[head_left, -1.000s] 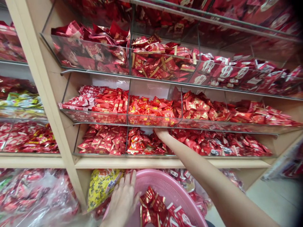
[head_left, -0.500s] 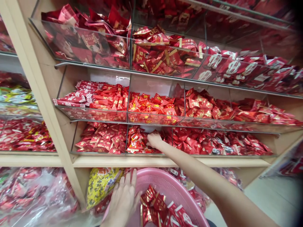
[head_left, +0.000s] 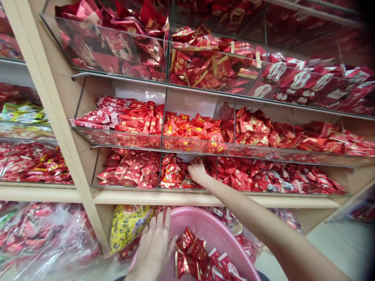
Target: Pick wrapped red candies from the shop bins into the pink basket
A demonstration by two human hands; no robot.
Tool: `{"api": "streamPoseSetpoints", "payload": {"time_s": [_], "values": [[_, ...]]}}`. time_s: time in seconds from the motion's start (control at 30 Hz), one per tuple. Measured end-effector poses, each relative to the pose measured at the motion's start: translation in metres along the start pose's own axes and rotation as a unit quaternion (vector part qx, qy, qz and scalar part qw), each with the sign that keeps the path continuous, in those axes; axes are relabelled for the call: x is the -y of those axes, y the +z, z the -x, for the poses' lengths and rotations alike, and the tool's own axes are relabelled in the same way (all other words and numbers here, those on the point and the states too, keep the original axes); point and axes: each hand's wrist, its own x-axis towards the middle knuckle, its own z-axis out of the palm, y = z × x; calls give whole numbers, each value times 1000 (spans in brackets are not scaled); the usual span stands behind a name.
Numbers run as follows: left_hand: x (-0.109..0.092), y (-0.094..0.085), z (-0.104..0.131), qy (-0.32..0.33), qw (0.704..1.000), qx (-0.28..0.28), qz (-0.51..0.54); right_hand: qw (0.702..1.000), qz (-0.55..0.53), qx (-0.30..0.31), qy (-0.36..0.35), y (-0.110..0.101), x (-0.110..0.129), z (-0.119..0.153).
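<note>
My right hand (head_left: 197,171) reaches into a compartment of the lowest shelf, among small red candy packets (head_left: 171,171). Its fingertips are partly hidden against the packets, so I cannot see whether anything is in them. My left hand (head_left: 154,246) lies over the left side of a pink plastic basket (head_left: 215,222), fingers stretched out and thumb apart towards the inside. Inside the basket are shiny red-and-gold packets (head_left: 190,251) and red packets with white marks (head_left: 224,267).
Clear dividers split the shelves above into bins of red packets (head_left: 202,128). A wooden ledge (head_left: 123,197) runs between the lowest bins and the basket. Below it stands a yellow bag (head_left: 129,226). Clear plastic bags of packets (head_left: 49,238) lie at lower left, beside a wooden upright (head_left: 55,128).
The view has shifted slightly, so the shelves sit a little further right. My right hand stays in the same compartment, its fingers slightly moved. My left hand keeps its place at the basket.
</note>
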Motion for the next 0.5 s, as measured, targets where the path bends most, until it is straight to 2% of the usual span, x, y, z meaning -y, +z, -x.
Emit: {"api": "streamPoseSetpoints", "payload": {"time_s": [0.23, 0.4, 0.5], "values": [[1, -6, 0, 3, 1000, 15, 1, 1000, 12, -17, 7, 6, 16, -5], [2, -4, 0, -1, 1000, 27, -1, 998, -33, -43, 19, 4, 7, 2], [2, -2, -1, -4, 1000, 24, -1, 994, -74, -53, 52, -3, -3, 4]]}}
